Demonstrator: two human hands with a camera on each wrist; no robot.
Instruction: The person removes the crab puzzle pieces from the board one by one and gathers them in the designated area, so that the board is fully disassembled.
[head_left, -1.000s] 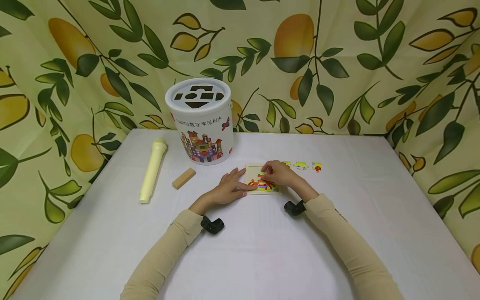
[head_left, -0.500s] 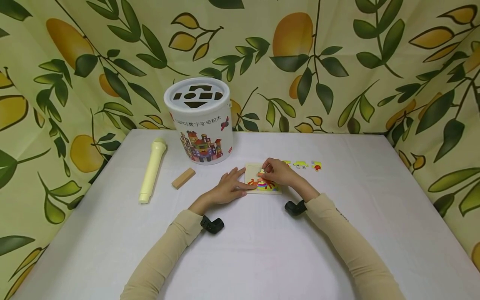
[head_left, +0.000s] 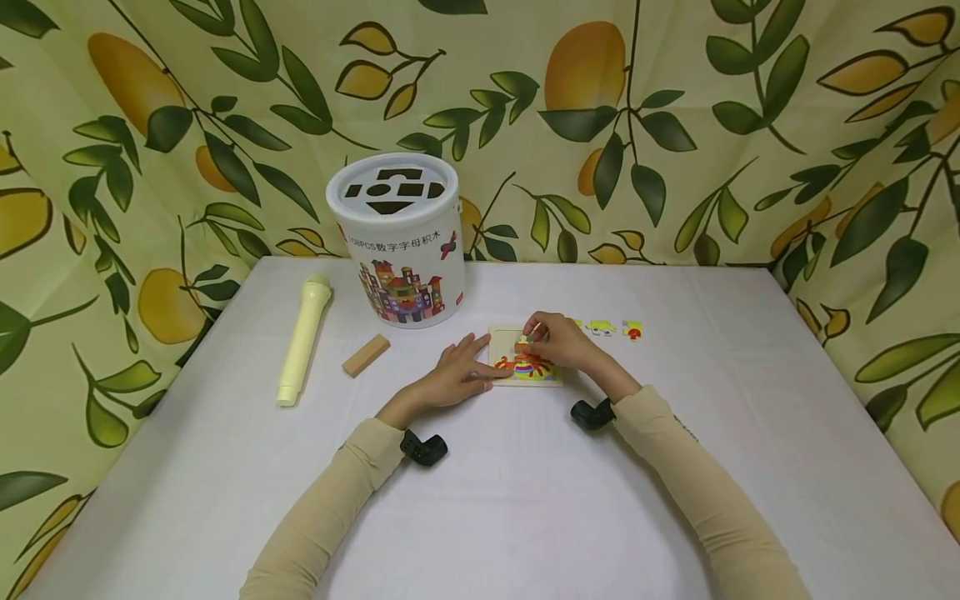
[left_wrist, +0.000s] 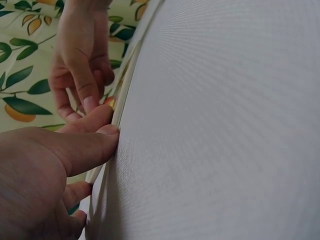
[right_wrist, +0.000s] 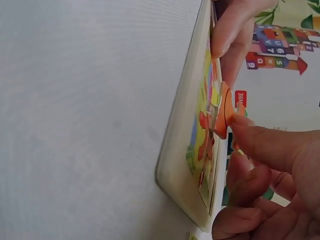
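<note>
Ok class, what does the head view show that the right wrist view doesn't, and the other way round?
Only the head view: the yellow stick, the wood block, the sleeves and the bucket's lid.

Only the right wrist view: a readable "36M" on the bucket's red label, and the pale cut edge of the orange piece.

Both: the left hand, the right hand pinching that piece, the tray, and the bucket.
</note>
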